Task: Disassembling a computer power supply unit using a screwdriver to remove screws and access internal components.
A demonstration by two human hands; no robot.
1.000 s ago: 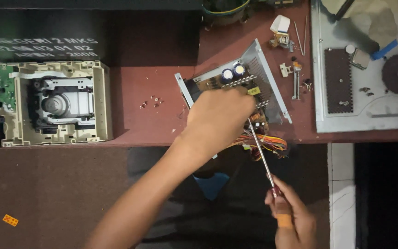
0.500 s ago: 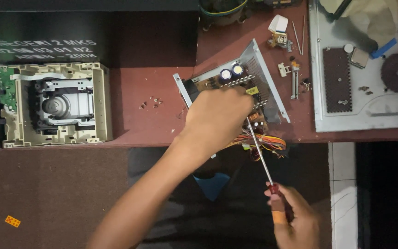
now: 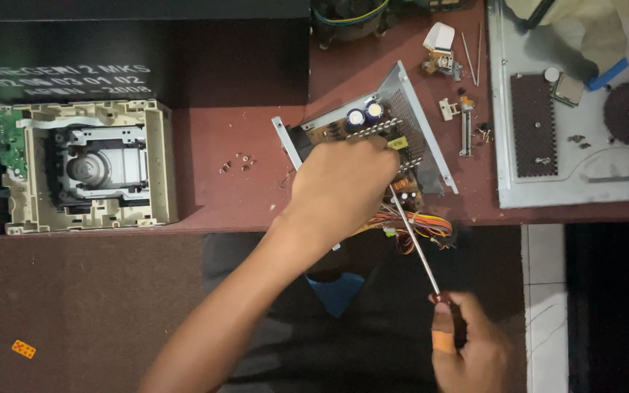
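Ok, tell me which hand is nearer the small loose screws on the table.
Left. The left hand rests on the power supply unit, just right of the screws; the right hand is off the table, holding the screwdriver.

Power supply [image 3: 373, 138] between drive [image 3: 85, 167] and panel [image 3: 584, 182]

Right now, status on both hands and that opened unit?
Left hand presses on open metal power supply unit. Right hand grips long-shaft screwdriver, tip inside it. Coloured wire bundle beside shaft.
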